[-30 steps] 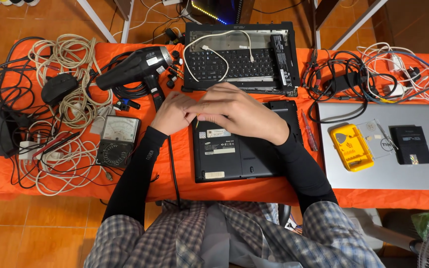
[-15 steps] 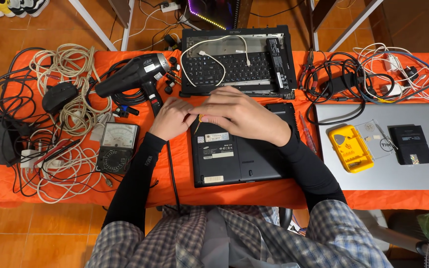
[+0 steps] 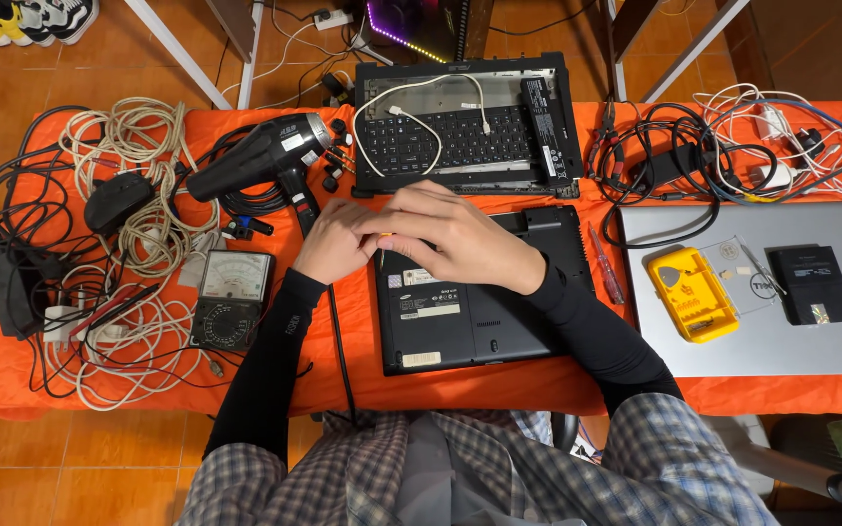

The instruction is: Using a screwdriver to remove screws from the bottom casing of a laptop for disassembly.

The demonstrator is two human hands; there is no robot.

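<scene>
Hands together, L [image 3: 335, 244] & R [image 3: 450, 239], atop black laptop [image 3: 484, 312] upper-left corner

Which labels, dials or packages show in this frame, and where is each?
White stickers: rectangular, on the upturned black laptop's base, below the right hand.
Meter dial: pale face on a black multimeter, left of the left hand.
Yellow case: rectangular, lying on the silver laptop.

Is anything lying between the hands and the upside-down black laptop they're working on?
Nothing visible does. The left hand and right hand meet over the top-left corner of the black laptop, pinching something small and yellow that is too tiny to identify. The heat gun and multimeter lie off to the left, clear of it.
</scene>
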